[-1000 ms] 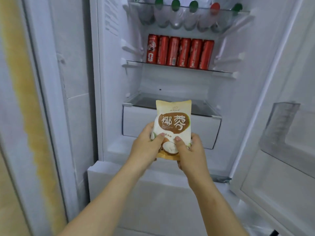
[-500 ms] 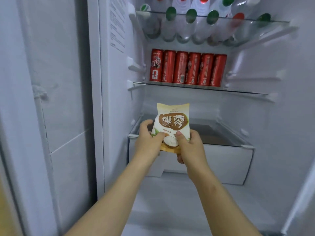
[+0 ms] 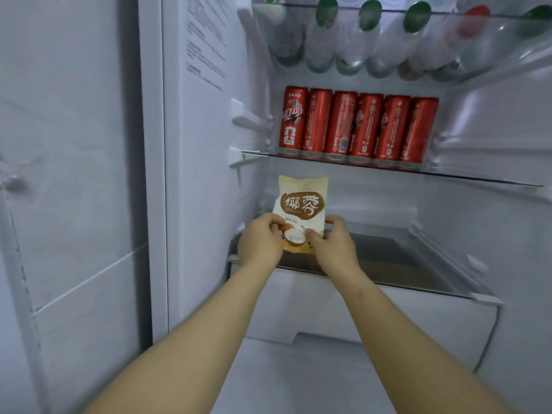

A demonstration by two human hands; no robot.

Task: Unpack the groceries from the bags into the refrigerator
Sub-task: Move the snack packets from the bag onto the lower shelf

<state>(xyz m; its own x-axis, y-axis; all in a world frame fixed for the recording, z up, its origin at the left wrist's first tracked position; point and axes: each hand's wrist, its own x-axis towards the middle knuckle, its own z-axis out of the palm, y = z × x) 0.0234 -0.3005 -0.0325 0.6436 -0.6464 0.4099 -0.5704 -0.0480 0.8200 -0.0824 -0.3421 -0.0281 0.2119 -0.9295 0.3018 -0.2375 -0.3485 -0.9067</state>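
Pinching the lower corners of a cream-and-brown snack pouch [image 3: 301, 201], the left hand [image 3: 261, 239] and right hand [image 3: 333, 243] hold it upright over the glass cover [image 3: 403, 264] of the white crisper drawer [image 3: 358, 306], toward the left of the open refrigerator [image 3: 203, 174]. Each grip is closed on the pouch, with thumbs across its printed front and fingers curled out of sight behind it. Whether the bottom edge already touches the glass cannot be told. The step in hand appears to be setting the pouch down. Doing it well would mean lowering the pouch until its base sits flat, then leaning it back or laying it down so the soft pack cannot tip forward. Only after that should both grips loosen together. One shelf up, six red soda cans [image 3: 358, 127] stand in a row at the back. Above them, clear bottles [image 3: 343, 40] with green and red caps crowd the top shelf.
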